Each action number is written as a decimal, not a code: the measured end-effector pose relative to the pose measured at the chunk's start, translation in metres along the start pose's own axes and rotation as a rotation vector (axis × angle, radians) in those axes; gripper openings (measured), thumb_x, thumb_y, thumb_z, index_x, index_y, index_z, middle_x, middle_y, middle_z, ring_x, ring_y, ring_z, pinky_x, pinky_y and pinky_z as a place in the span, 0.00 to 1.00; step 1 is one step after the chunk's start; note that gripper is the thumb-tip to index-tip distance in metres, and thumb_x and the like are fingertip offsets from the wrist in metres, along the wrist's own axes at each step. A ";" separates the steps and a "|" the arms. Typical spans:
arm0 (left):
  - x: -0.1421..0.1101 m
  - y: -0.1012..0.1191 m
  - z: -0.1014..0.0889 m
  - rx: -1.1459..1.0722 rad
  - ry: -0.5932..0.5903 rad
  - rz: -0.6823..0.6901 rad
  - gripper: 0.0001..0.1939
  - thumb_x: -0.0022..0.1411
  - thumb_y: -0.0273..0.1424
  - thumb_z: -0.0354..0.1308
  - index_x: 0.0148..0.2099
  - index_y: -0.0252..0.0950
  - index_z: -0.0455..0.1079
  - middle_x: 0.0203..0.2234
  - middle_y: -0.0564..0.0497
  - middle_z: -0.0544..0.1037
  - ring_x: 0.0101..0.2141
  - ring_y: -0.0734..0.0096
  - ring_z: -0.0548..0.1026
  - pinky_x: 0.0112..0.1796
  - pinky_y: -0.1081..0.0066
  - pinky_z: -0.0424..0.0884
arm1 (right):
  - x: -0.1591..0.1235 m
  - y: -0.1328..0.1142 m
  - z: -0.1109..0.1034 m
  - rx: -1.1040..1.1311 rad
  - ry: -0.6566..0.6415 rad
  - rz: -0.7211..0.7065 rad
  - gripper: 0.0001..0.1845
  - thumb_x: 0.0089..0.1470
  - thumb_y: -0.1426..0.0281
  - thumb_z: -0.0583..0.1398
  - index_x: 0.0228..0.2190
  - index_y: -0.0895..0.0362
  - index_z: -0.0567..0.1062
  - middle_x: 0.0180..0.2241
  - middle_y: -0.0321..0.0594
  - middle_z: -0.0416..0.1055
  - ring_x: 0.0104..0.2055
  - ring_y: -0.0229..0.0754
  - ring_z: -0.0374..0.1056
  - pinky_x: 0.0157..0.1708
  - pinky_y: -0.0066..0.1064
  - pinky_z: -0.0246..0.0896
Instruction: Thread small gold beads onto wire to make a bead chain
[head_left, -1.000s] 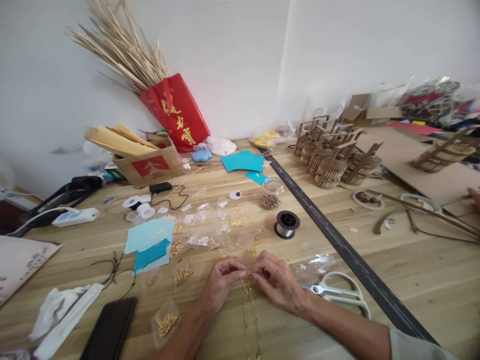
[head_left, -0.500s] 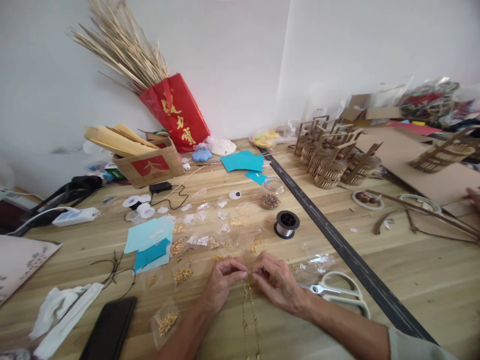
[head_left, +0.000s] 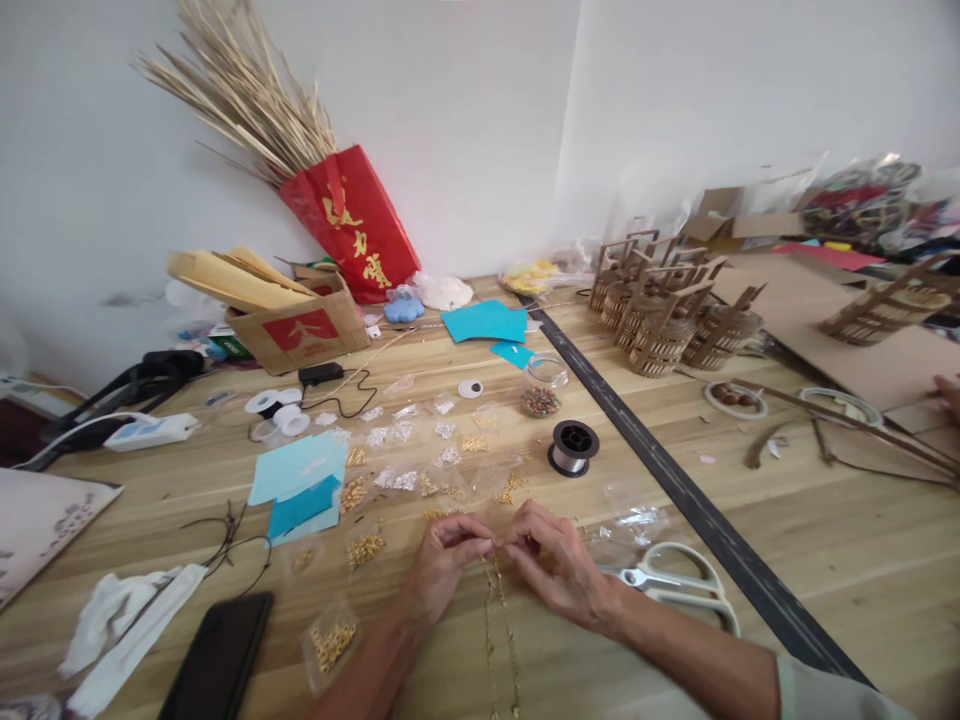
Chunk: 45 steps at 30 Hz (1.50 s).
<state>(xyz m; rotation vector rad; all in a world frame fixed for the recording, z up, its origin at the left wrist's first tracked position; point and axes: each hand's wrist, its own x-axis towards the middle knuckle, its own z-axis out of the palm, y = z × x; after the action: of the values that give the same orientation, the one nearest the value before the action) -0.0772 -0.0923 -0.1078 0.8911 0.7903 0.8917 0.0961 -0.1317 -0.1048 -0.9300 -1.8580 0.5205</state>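
My left hand [head_left: 441, 565] is closed in a pinch, thumb against forefinger, at the top of a thin gold beaded chain [head_left: 512, 640]. Two strands of the chain drop from the fingertips toward the near edge of the view. Close beside it, my right hand [head_left: 553, 562] pinches too, its fingertips a small gap from the left ones. What sits in the right fingertips is too small to make out. Just beyond the hands lie loose gold beads [head_left: 510, 488], and by the right wrist rest scissors [head_left: 679, 580] with cream handles.
A black spool of clear line [head_left: 574, 448] stands beyond the right hand. Small bags of gold findings [head_left: 330, 645] lie to the left, near a phone [head_left: 217, 655]. Several small woven baskets [head_left: 656, 340] stand at the back right. Another person's hand [head_left: 949, 400] shows at the right edge.
The fingertips of my two hands have moved very slightly apart. Both hands keep their pinch, and the chain hangs much as before.
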 end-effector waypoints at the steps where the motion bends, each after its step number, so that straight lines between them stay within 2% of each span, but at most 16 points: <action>1: 0.000 0.000 0.000 0.001 0.002 -0.002 0.09 0.37 0.31 0.73 0.23 0.34 0.77 0.19 0.54 0.75 0.24 0.77 0.69 0.30 0.76 0.64 | 0.000 0.000 0.000 -0.005 -0.001 -0.004 0.05 0.58 0.76 0.55 0.30 0.56 0.67 0.25 0.35 0.63 0.27 0.36 0.59 0.25 0.26 0.53; 16: -0.001 0.000 0.001 0.010 -0.013 -0.002 0.09 0.38 0.31 0.73 0.24 0.34 0.77 0.20 0.53 0.75 0.24 0.76 0.69 0.30 0.75 0.64 | -0.002 0.001 0.000 0.003 -0.044 0.051 0.04 0.58 0.75 0.55 0.32 0.56 0.68 0.27 0.37 0.66 0.28 0.37 0.61 0.25 0.27 0.55; 29: -0.001 0.001 0.001 -0.002 0.009 -0.009 0.10 0.37 0.31 0.73 0.23 0.34 0.77 0.20 0.53 0.75 0.24 0.75 0.69 0.30 0.75 0.64 | -0.003 0.004 0.001 -0.031 -0.043 0.036 0.05 0.58 0.75 0.55 0.31 0.56 0.68 0.27 0.37 0.65 0.28 0.37 0.61 0.25 0.27 0.54; 45: -0.001 -0.003 -0.002 0.059 -0.025 0.001 0.09 0.39 0.31 0.72 0.24 0.33 0.77 0.21 0.53 0.76 0.25 0.75 0.69 0.31 0.74 0.64 | -0.003 0.003 0.002 -0.009 -0.043 0.038 0.05 0.58 0.75 0.55 0.31 0.56 0.68 0.26 0.36 0.66 0.27 0.36 0.61 0.25 0.26 0.55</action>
<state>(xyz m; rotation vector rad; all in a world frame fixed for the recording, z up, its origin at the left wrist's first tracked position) -0.0782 -0.0935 -0.1106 0.9531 0.7985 0.8602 0.0964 -0.1322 -0.1088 -0.9685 -1.8863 0.5592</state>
